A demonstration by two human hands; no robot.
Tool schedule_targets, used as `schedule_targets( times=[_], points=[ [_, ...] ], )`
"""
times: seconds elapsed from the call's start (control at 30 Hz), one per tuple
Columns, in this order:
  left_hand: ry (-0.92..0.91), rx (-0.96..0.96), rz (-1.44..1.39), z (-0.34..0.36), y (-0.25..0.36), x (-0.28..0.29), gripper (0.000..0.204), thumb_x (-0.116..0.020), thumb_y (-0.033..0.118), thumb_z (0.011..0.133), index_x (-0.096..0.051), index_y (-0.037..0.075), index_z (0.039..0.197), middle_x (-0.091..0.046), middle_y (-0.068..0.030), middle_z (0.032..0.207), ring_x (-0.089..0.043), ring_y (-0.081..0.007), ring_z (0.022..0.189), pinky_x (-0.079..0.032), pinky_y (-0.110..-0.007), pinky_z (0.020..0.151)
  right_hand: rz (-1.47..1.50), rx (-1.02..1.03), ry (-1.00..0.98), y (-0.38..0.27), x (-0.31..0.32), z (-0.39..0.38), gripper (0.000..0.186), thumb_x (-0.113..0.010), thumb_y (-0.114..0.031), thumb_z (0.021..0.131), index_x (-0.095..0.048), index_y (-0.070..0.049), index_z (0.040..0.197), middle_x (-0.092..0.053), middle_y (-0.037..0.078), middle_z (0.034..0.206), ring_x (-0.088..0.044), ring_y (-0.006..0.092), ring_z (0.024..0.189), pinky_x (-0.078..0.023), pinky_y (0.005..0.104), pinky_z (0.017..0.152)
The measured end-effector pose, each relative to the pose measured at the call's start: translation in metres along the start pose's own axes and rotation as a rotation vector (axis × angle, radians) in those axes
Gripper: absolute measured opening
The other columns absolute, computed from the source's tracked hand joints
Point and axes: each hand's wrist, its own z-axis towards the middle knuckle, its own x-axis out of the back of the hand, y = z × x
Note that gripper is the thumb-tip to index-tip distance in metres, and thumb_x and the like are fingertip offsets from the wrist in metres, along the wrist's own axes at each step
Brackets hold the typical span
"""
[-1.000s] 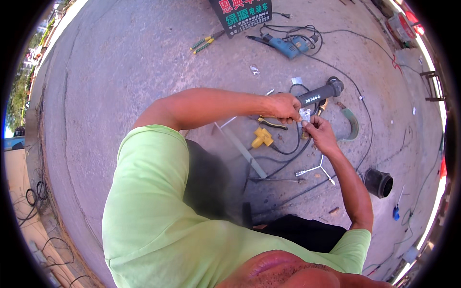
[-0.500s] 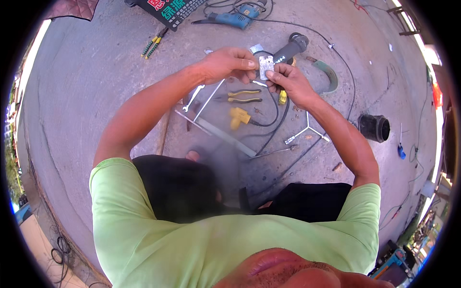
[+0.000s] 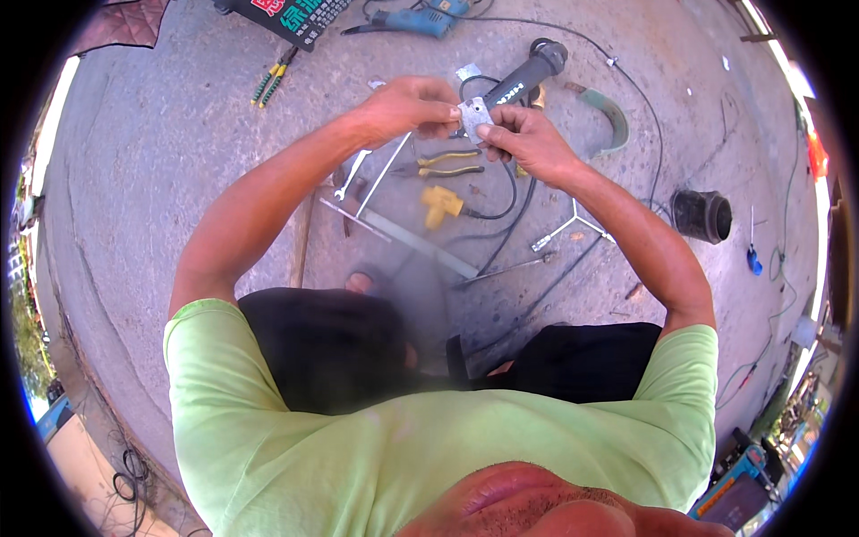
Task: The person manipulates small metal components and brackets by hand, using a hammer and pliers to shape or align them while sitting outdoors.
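A small silvery metal plate point(image 3: 472, 123) with a hole near its upper edge is held up between my hands. My right hand point(image 3: 533, 143) pinches its lower right side, thumb on top. At its left edge, the closed thumb and fingertips of my left hand point(image 3: 410, 109) grip it; the lower fingers are curled. Just beyond the plate lies a black angle grinder point(image 3: 526, 79), partly hidden by my right hand. Below my hands, pliers with yellow-and-black handles point(image 3: 450, 164) and a yellow plug connector point(image 3: 440, 206) rest on the concrete floor.
Around them lie a wrench point(image 3: 352, 175), a metal bar point(image 3: 420, 244), a three-armed socket wrench point(image 3: 574, 224) and a curved green band point(image 3: 612, 118). Farther off are a blue power tool point(image 3: 420, 21), green-handled pliers point(image 3: 273, 80) and a black cylinder point(image 3: 701, 217). Cables cross the floor.
The plate has turned and tilted, and shifted slightly left with my right hand. My left fingertips, at its side before, now meet its left edge. The whole view has shifted a little.
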Motion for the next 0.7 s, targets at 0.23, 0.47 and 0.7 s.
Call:
schedule_targets(
  times=[0.23,0.47,0.7],
  points=[
    [0.065,0.077,-0.246,0.008,-0.017,-0.002,0.018,-0.068,0.022,0.095,-0.065,0.005,0.098,-0.069,-0.0044,0.089,-0.064,-0.0135,0.076,-0.052,-0.029,0.072,0.149,0.046,0.053,0.004,0.000,0.003,0.023,-0.069,-0.024,0.095,-0.065,-0.004,0.106,-0.065,-0.001,0.087,-0.060,0.0068,0.076,-0.047,0.0232,0.067],
    [0.051,0.195,0.091,0.022,-0.048,0.025,0.024,-0.067,0.027,0.095,-0.067,0.005,0.103,-0.071,-0.0052,0.091,-0.065,-0.0125,0.079,-0.052,-0.029,0.071,0.231,-0.129,0.234,0.031,0.018,0.021,0.016,-0.065,-0.024,0.098,-0.064,-0.009,0.102,-0.064,-0.002,0.085,-0.063,0.0069,0.077,-0.047,0.0219,0.067],
    [0.306,0.223,0.759,0.081,-0.127,0.159,0.040,-0.070,0.036,0.086,-0.072,0.002,0.106,-0.072,-0.0151,0.099,-0.070,-0.0290,0.093,-0.055,-0.039,0.084,0.152,-0.128,0.243,0.044,0.033,0.014,0.020,-0.056,-0.023,0.103,-0.060,-0.006,0.113,-0.072,0.006,0.091,-0.067,0.0099,0.074,-0.050,0.0248,0.063]
  ],
)
